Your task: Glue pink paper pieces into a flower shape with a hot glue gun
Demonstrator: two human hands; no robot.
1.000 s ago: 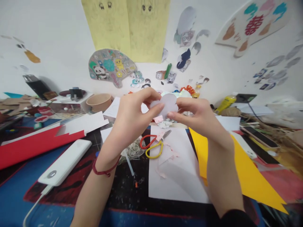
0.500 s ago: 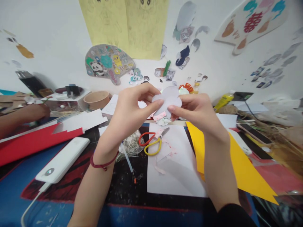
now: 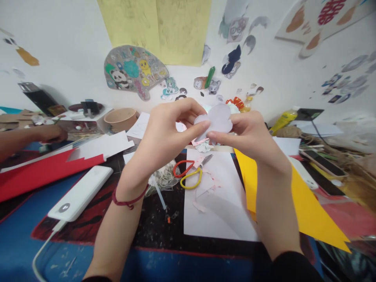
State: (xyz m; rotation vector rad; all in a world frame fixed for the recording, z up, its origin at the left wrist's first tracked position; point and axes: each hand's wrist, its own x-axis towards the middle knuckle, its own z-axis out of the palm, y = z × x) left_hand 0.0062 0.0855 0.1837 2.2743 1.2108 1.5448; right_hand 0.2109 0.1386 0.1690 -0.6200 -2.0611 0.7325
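A pale paper cutout [image 3: 220, 117] with rounded, petal-like lobes is held up above the table. My left hand [image 3: 179, 125] pinches its left side between thumb and fingers. On its right side, my right hand [image 3: 243, 129] grips the lower edge, thumb in front. Beneath them, scissors [image 3: 191, 177] with one red and one yellow handle lie partly on a white sheet [image 3: 217, 219]. Pink paper scraps [image 3: 200, 206] are scattered on that sheet. Crumpled pink and pale green pieces [image 3: 204, 146] sit just behind, below the cutout.
To the left are a white power bank [image 3: 80, 194], red paper [image 3: 49, 170], a round tan bowl [image 3: 120, 119] and another person's hand [image 3: 54, 133]. Yellow paper [image 3: 311, 215] and a phone [image 3: 323, 163] lie right. A bag of cords [image 3: 166, 176] is near centre.
The cutout has turned and tilted between my fingers, and both hands sit slightly farther right in view. The whole scene has shifted a little with the camera.
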